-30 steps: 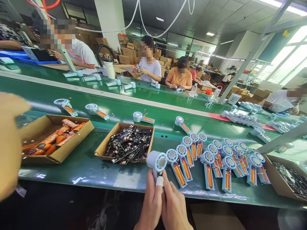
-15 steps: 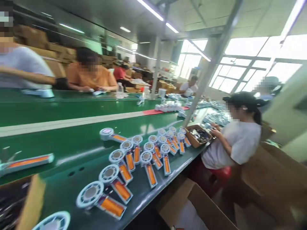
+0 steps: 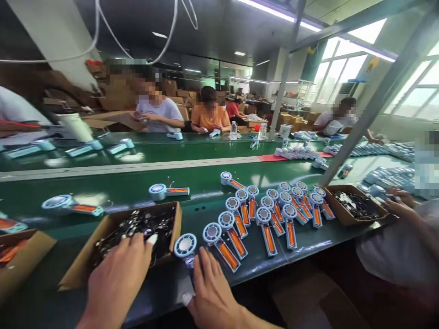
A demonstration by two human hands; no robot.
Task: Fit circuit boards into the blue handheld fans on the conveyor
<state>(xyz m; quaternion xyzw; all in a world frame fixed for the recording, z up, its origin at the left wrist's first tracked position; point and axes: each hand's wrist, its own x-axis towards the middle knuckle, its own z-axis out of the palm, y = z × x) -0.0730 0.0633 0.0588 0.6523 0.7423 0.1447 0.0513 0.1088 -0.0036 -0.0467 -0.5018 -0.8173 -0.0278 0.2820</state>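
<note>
My left hand (image 3: 118,276) reaches into a cardboard box (image 3: 77,269) of small black circuit boards (image 3: 144,226), fingers curved down over them; whether it holds one is hidden. My right hand (image 3: 211,290) grips the handle of a pale blue hand-held fan body (image 3: 185,246), its round head standing at the table's near edge. Right of it lie rows of the same fan bodies (image 3: 270,214) with orange batteries showing in their open handles.
A green conveyor (image 3: 206,180) carries single fan bodies (image 3: 168,191). A box of orange batteries (image 3: 13,251) sits far left. A seated co-worker (image 3: 404,242) works at another box of boards (image 3: 355,205) on the right. Several people sit across the line. A slanted metal post (image 3: 360,123) crosses right.
The view swung right toward the co-worker and has come back to the table. My left hand left the fan handle and now reaches into the box of boards.
</note>
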